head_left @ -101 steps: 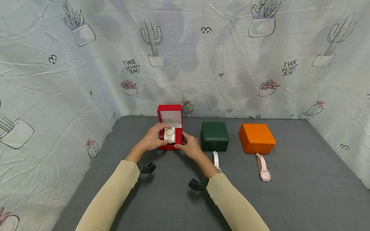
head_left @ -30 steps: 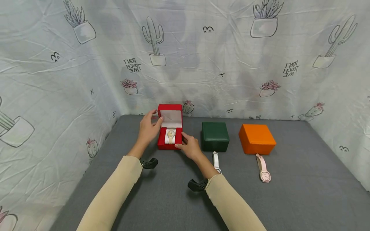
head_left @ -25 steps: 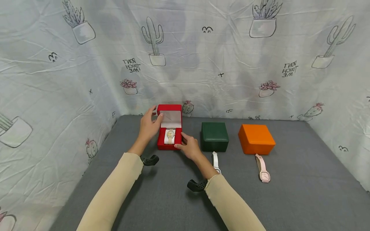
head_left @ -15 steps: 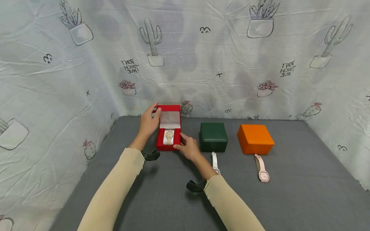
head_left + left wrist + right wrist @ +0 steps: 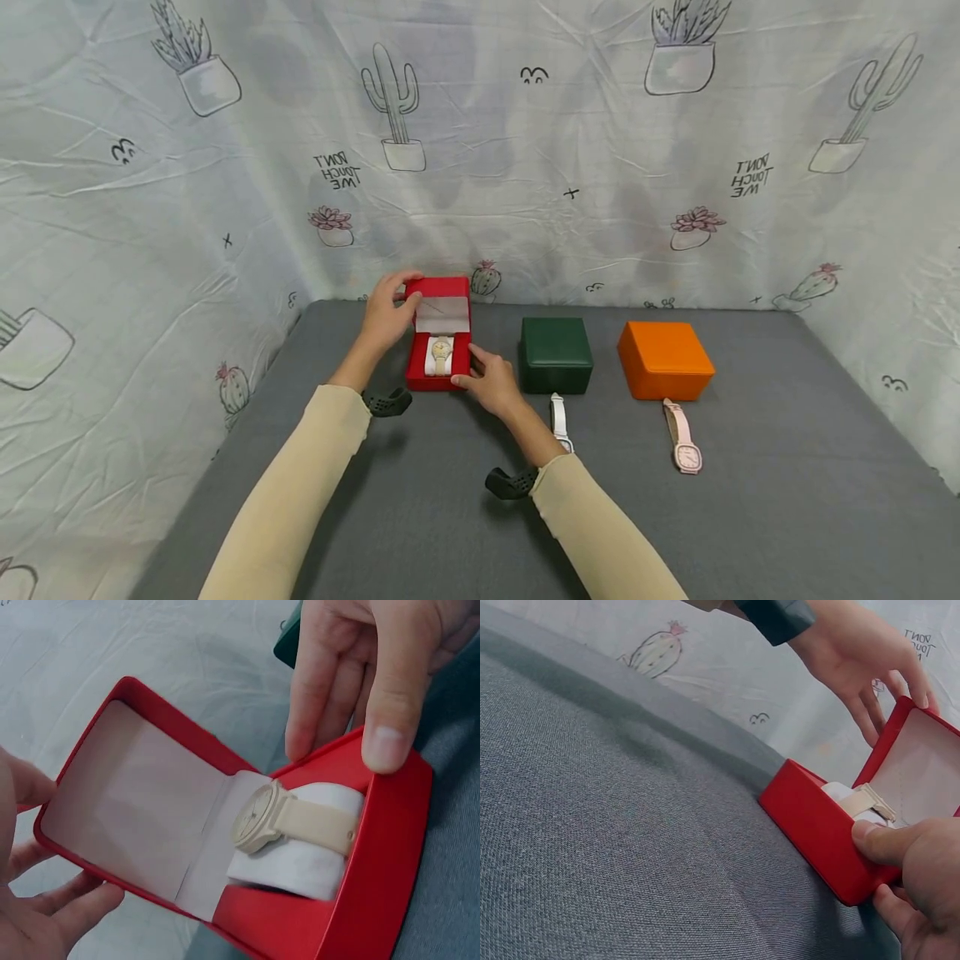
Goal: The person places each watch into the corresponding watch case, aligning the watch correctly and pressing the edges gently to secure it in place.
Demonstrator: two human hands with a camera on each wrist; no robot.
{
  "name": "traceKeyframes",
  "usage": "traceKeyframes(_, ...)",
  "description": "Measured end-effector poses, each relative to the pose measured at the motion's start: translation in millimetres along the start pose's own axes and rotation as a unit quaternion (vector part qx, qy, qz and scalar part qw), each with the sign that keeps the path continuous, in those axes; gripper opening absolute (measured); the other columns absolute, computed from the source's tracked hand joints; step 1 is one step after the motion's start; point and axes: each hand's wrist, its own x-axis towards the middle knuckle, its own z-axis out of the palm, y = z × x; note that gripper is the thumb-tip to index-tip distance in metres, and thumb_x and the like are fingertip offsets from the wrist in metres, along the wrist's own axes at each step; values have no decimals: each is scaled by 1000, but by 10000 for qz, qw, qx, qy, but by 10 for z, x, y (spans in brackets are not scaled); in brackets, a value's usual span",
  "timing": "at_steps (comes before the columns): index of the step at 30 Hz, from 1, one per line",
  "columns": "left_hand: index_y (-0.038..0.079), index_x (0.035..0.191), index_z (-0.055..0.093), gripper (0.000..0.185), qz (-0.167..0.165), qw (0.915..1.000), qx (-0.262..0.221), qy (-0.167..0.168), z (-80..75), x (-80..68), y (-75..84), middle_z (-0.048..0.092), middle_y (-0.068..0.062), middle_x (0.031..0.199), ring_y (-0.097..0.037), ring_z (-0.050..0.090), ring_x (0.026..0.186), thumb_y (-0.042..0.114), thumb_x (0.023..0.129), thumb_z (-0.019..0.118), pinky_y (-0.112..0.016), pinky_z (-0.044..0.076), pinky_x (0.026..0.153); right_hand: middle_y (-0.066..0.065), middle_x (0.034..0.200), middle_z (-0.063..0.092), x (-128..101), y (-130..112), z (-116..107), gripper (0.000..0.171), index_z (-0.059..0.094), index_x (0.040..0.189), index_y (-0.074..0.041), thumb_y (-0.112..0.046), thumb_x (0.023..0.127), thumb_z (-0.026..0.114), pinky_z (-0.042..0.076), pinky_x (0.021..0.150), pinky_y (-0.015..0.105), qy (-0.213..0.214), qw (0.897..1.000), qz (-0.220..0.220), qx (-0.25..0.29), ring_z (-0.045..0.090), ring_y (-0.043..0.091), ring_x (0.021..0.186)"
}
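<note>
The red box (image 5: pixel 438 354) stands at the left end of a row of three on the grey table (image 5: pixel 750 517), its hinged lid (image 5: pixel 441 302) tipped partway forward over a beige watch (image 5: pixel 442 350) wrapped on a white cushion (image 5: pixel 300 859). The left hand (image 5: pixel 386 317) curls its fingers over the lid's far top edge with the thumb on its side, gripping it; the right hand (image 5: pixel 491 385) braces the base, thumb pressed on the near front corner and fingers along the side. The box looks light and stiff, with a smooth skin that could slide on the cloth, so the base wants steadying while the lid is worked at its free edge; the watch looks snug on its soft cushion. To the right sit a shut green box (image 5: pixel 556 354) and orange box (image 5: pixel 664 359), with a white watch (image 5: pixel 558 414) and a pink watch (image 5: pixel 684 437) lying just in front of them
</note>
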Motion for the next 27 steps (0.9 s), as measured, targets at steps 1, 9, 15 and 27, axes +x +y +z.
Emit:
traceKeyframes(1, 18, 135, 55, 36, 9, 9999, 94, -100, -13, -6, 8, 48, -12, 137, -35, 56, 119, 21, 99, 54, -49, 50, 97, 18, 145, 48, 3, 5, -3, 71, 40, 144, 2, -10, 84, 74, 50, 99, 38, -1, 10000, -10, -5, 55, 29, 127)
traceKeyframes(9, 18, 139, 51, 45, 130, 9961, 574, -659, -109, -58, 61, 42, -14, 139, -35, 50, 123, 29, 96, 58, -51, 48, 100, 20, 143, 49, 2, -4, -13, 72, 40, 144, 2, -8, 83, 75, 49, 99, 38, -6, 9999, 10, 120, 53, 28, 129)
traceKeyframes(15, 17, 132, 53, 43, 119, 9952, 685, -683, -121, -70, 90, 49, -13, 138, -34, 53, 120, 35, 94, 61, -52, 48, 99, 20, 142, 50, 15, -17, -17, 72, 41, 144, 2, -8, 82, 76, 49, 99, 38, 62, 9999, 38, 125, 53, 28, 129)
traceKeyframes(27, 19, 133, 55, 42, 57, 9855, 965, -1395, -191, -58, 110, 50, -11, 133, -30, 51, 116, 31, 94, 62, -50, 49, 93, 17, 148, 44, 7, -14, -16, 75, 36, 148, -1, -6, 83, 74, 46, 104, 39, -72, 9988, 9, 489, 46, 27, 136)
